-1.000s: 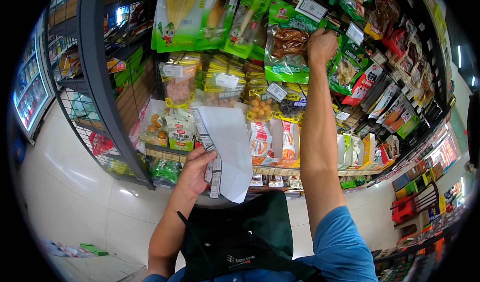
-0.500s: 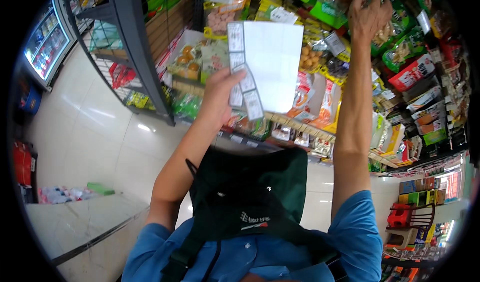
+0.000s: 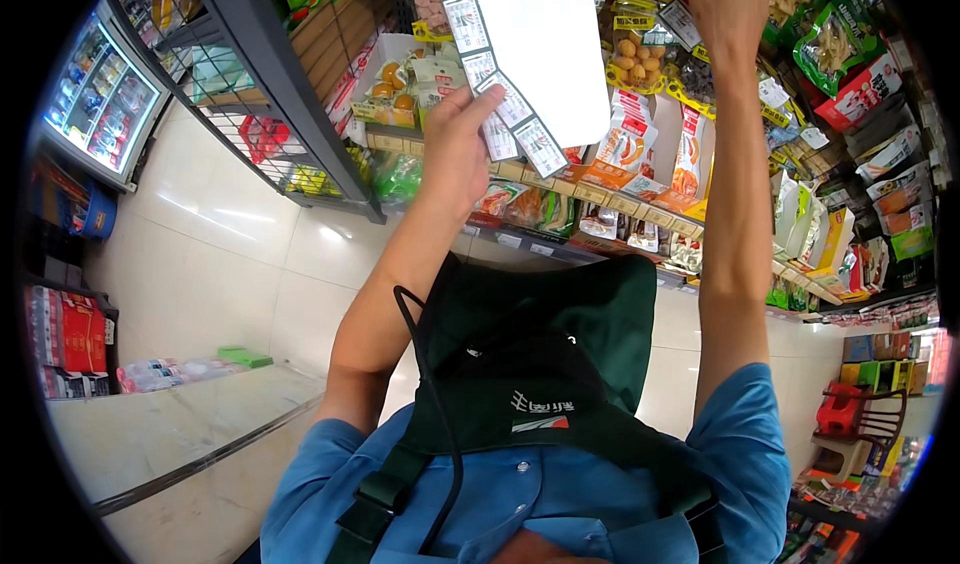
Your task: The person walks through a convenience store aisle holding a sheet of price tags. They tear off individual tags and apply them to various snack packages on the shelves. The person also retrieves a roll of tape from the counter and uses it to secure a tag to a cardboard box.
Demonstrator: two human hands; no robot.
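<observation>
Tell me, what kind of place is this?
Probably a grocery or snack shop: there's a lit, glass-fronted fridge, a yellow-edged clear plastic bag of round tan snacks, and black-edged white paper labels, perhaps price tags, in the left hand.

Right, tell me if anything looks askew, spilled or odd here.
One label strip in the left hand slants, out of line with the labels along the left edge of the white sheet. I see no obvious spill or damage.
</observation>
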